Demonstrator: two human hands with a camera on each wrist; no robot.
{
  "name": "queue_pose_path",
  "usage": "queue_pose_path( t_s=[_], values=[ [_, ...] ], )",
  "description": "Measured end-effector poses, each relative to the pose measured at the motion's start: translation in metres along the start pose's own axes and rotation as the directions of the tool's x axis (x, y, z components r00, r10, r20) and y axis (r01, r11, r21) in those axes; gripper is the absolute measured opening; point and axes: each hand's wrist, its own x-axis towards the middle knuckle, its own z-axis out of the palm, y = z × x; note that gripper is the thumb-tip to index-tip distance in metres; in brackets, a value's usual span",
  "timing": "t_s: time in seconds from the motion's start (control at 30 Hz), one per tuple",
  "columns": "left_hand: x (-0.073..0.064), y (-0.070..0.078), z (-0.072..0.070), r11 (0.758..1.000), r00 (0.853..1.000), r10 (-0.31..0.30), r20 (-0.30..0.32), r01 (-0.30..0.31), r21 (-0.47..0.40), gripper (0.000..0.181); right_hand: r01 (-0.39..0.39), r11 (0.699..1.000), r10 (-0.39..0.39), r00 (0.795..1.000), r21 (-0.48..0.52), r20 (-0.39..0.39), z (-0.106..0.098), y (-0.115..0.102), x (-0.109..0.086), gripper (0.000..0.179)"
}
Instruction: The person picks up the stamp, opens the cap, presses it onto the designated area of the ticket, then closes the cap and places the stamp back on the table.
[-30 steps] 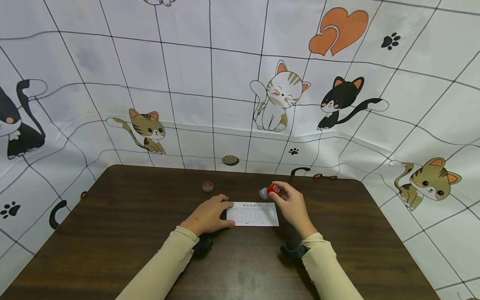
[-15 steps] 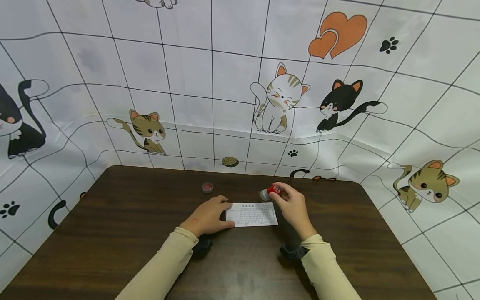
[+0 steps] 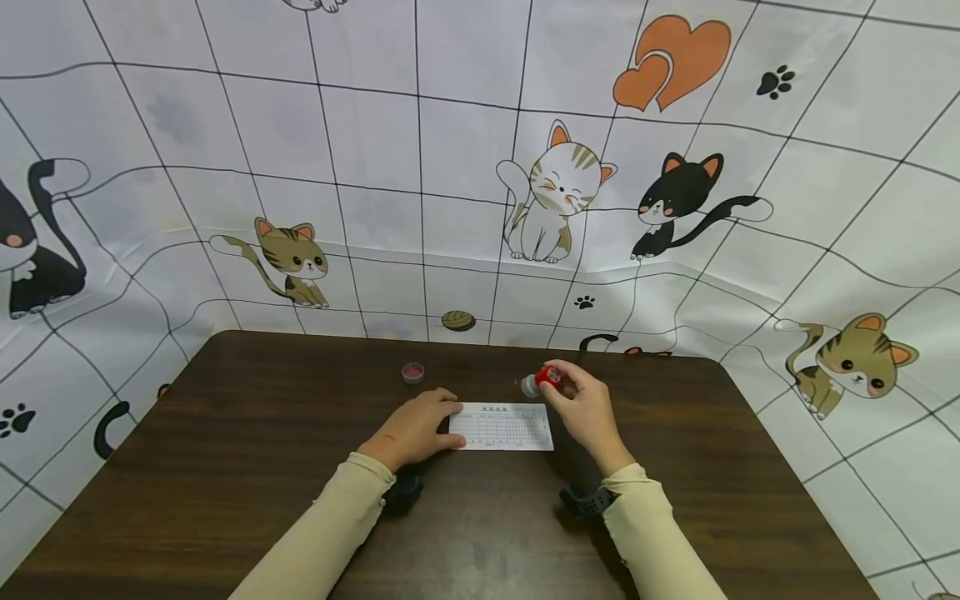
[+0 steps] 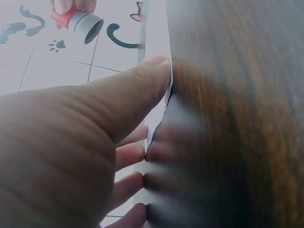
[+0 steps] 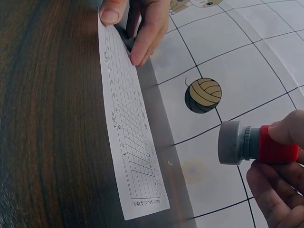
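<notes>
A printed paper slip point(image 3: 501, 427) with a ruled grid lies flat on the table. My left hand point(image 3: 417, 429) presses its left end, the thumb at the near edge and the fingertips by the far edge. In the left wrist view the thumb point(image 4: 137, 88) lies along the paper with the fingers spread behind it. My right hand point(image 3: 588, 412) pinches the red handle of a stamp point(image 5: 235, 142) between thumb and fingers. The stamp is tilted sideways above the slip's far right corner, its grey round end pointing left, apart from the paper.
A small round grey piece point(image 3: 412, 373) with a reddish inside sits on the table beyond my left hand. The dark wooden table point(image 3: 225, 450) ends at a white sheet point(image 3: 375, 208) printed with grid lines and cartoon cats, which hangs behind and at both sides.
</notes>
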Motion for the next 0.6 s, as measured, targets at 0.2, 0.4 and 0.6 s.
queue_pose_path(
  t_s=[0.2, 0.4, 0.6],
  values=[
    [0.0009, -0.0004, 0.0003, 1.000, 1.000, -0.001, 0.003, 0.001, 0.020, 0.065, 0.004, 1.000, -0.004, 1.000, 0.024, -0.011, 0.0005, -0.0003, 0.0000, 0.034],
    [0.0013, 0.0010, -0.0006, 0.999, 1.000, 0.002, 0.005, -0.003, 0.034, 0.064, 0.011, 1.000, -0.010, 0.999, 0.023, -0.039, -0.0018, -0.0020, -0.0007, 0.036],
    [0.0006, 0.0003, 0.0010, 0.999, 1.000, 0.018, -0.004, -0.018, 0.049, 0.064, 0.024, 1.000, -0.024, 0.999, -0.008, -0.044, -0.0065, -0.0041, -0.0030, 0.036]
  ],
)
